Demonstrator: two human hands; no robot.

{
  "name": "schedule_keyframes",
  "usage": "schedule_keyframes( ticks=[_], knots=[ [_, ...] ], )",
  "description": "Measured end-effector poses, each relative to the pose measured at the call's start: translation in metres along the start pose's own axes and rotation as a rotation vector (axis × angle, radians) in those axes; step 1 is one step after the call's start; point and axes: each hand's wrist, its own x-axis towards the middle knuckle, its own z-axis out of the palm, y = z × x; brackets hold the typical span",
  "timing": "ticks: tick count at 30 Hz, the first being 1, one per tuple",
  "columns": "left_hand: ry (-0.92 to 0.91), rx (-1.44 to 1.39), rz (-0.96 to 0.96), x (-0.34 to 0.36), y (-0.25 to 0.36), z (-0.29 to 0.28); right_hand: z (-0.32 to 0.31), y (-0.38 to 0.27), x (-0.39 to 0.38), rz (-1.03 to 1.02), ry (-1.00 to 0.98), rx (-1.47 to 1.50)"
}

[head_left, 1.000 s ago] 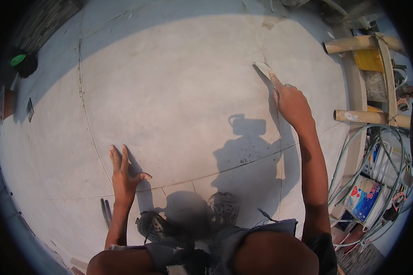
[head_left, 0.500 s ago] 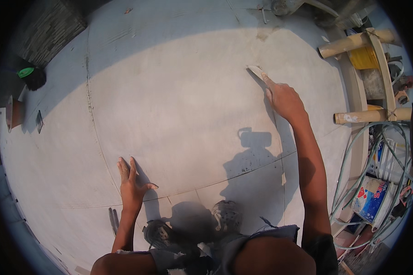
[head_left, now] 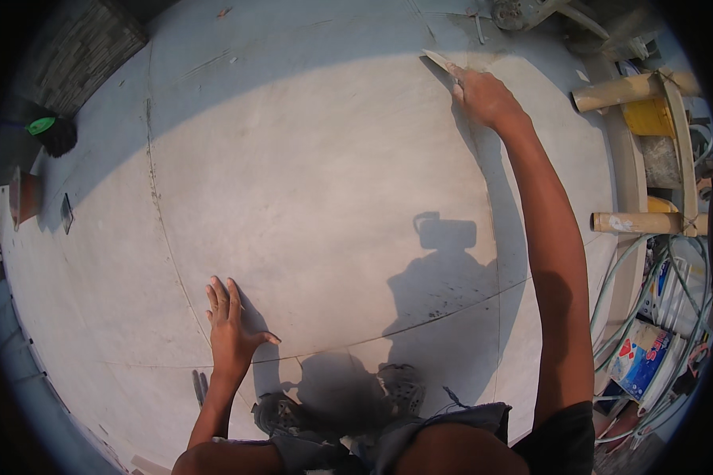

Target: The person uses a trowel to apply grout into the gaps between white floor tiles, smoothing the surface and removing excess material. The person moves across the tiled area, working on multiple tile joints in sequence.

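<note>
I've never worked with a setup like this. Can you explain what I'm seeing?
There's no machine: these are a person's bare hands. Every picture comes from one wide fisheye camera on the person's head, looking down, so straight edges bend near the rim. The right hand holds a thin, flat blade, perhaps a scraper, at the pale floor. The left hand is spread and empty, nearer the body. Toward the left edge are a black-bristled brush and a reddish-brown pot; on the right, a tan pole.
</note>
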Motion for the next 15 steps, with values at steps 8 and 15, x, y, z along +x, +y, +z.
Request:
schedule_keyframes(
  ticks=[8, 15],
  knots=[
    [-0.013, -0.002, -0.032, -0.001, 0.005, -0.003, -0.001, -0.004, 0.105, 0.0, 0.072, -0.045],
    [-0.058, 0.009, -0.056, -0.001, 0.012, -0.009, -0.004, 0.004, 0.126, 0.214, 0.148, 0.548]
  ],
)
